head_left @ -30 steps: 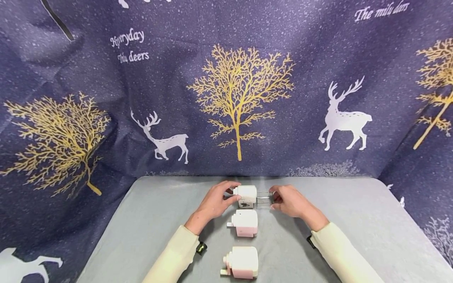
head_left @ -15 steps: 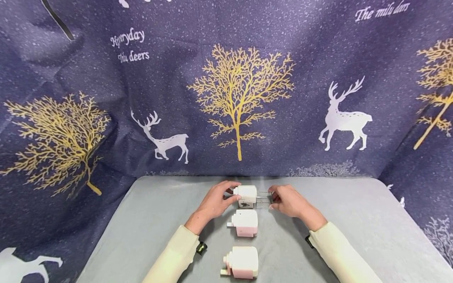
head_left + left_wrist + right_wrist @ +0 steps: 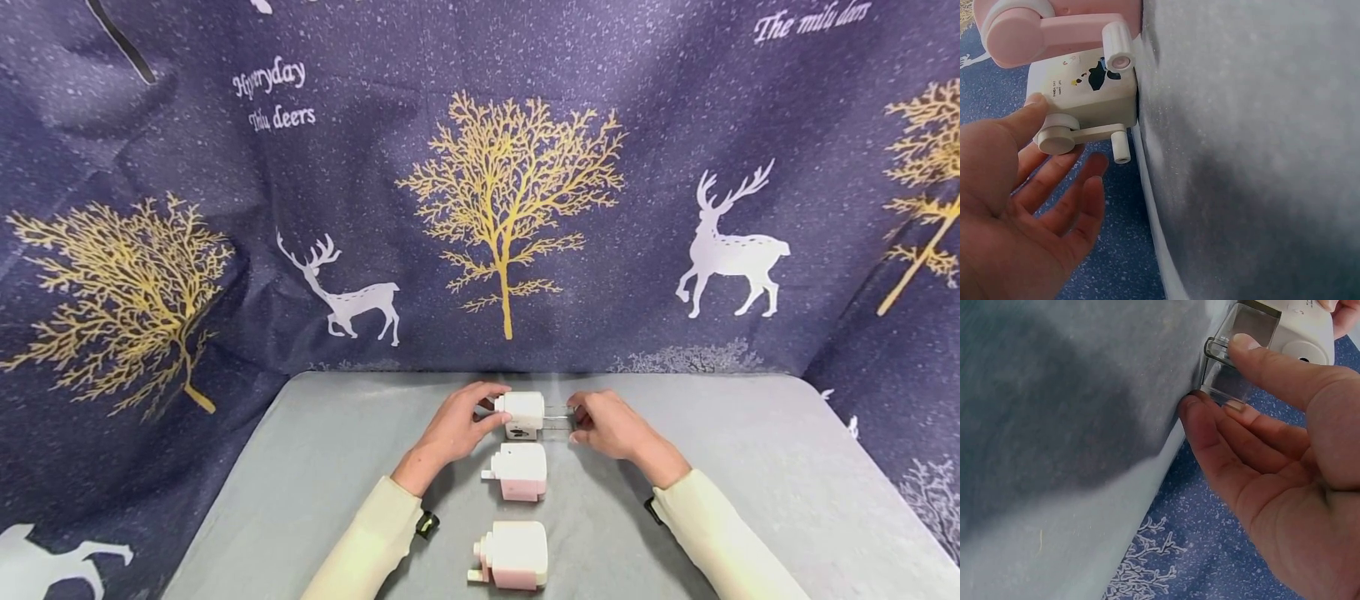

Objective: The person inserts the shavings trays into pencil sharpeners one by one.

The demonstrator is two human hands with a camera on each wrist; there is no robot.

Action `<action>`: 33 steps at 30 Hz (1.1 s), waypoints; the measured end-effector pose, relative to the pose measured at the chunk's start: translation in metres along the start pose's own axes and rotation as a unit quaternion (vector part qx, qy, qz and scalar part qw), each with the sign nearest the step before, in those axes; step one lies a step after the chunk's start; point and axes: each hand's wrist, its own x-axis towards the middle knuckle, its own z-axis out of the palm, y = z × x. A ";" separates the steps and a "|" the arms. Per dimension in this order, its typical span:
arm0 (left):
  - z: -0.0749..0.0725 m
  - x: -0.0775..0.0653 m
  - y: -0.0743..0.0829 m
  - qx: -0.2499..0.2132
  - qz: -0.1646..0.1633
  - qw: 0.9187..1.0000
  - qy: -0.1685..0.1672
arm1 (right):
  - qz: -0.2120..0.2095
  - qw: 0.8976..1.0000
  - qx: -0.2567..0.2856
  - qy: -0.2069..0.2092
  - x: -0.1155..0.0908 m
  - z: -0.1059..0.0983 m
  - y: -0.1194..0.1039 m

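In the head view a white hand-crank pencil sharpener [image 3: 523,408] with a dark animal print stands at the back of the table. My left hand [image 3: 453,427] holds its crank side; the left wrist view has the thumb on the body beside the crank [image 3: 1099,133], some fingers behind. From the sharpener's right side sticks out a clear shavings drawer [image 3: 1254,328]. My right hand [image 3: 617,425] pinches the drawer's outer end, with the thumb beside a metal wire loop [image 3: 1215,350]. Part of the drawer is hidden behind the right thumb.
Two pink-and-white crank sharpeners [image 3: 523,472] stand in a row nearer on the grey table [image 3: 315,500], the closest sharpener [image 3: 517,554] at the front. Behind the table's back edge hangs a dark blue cloth [image 3: 345,183] with trees and deer.
The right hand has shifted slightly left with the drawer, and less of the drawer shows outside the sharpener. The left hand and the white sharpener keep their place.
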 end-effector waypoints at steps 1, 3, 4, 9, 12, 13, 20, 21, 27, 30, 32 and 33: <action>0.000 0.000 0.000 0.001 -0.001 1.000 0.000 | 0.002 1.000 0.001 -0.002 0.000 0.000 0.000; 0.000 0.000 0.000 0.001 -0.003 1.000 0.000 | 0.004 1.000 0.004 -0.006 0.001 0.000 -0.001; 0.000 0.000 0.001 0.001 -0.003 1.000 0.000 | 0.004 1.000 0.006 -0.008 0.001 0.001 -0.002; 0.001 0.001 0.001 -0.006 0.002 1.000 0.006 | 0.005 1.000 0.014 -0.015 0.003 0.002 -0.004; 0.002 0.001 0.001 -0.007 0.001 1.000 0.007 | 0.008 1.000 0.013 -0.013 0.004 0.003 -0.004; 0.002 0.001 0.001 -0.008 0.001 1.000 0.007 | 0.010 1.000 0.012 -0.014 0.004 0.004 -0.004; 0.001 0.000 0.003 -0.009 -0.003 1.000 0.004 | 0.024 1.000 0.012 -0.016 0.007 0.005 -0.005; 0.000 0.000 0.002 -0.008 -0.004 1.000 0.003 | 0.025 0.999 0.013 -0.016 0.007 0.005 -0.005; 0.000 -0.001 0.002 -0.007 -0.009 1.000 0.000 | 0.019 0.999 0.021 -0.017 0.010 0.007 -0.007; 0.001 -0.001 0.002 -0.011 -0.008 1.000 0.001 | 0.017 1.000 0.020 -0.014 0.011 0.007 -0.008; 0.000 0.000 0.001 -0.012 -0.008 1.000 0.001 | 0.020 1.000 0.018 -0.014 0.012 0.008 -0.009; 0.001 0.000 0.001 -0.013 -0.007 1.000 0.001 | 0.021 1.000 0.018 -0.014 0.012 0.008 -0.009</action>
